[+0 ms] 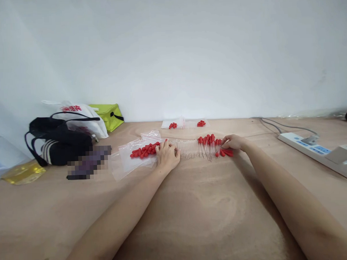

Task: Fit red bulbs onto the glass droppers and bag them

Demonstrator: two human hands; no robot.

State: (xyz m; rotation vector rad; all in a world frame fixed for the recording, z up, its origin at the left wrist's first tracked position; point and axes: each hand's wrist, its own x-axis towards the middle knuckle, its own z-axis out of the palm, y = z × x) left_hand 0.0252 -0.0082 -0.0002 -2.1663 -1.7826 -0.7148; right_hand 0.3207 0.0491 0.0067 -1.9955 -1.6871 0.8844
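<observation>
A row of clear glass tubes (pixel 189 148) lies side by side on the wooden table, with red rubber bulbs (pixel 210 138) on or against its right part. My left hand (pixel 168 156) rests at the row's left end, fingers bent and somewhat apart, beside a pile of red bulbs (pixel 144 150) on clear plastic bags (pixel 123 162). At the right end, my right hand (pixel 232 142) has its fingers pressed together next to a few loose red bulbs (pixel 227 153). Whatever those fingers hold, if anything, is hidden.
Two small bags with red bulbs (pixel 201 123) lie near the wall. At left are a black bag (pixel 59 134), a white plastic bag (pixel 96 123), a green box (pixel 107 116) and a yellow pouch (pixel 24 173). A power strip (pixel 316 149) with cables sits at right.
</observation>
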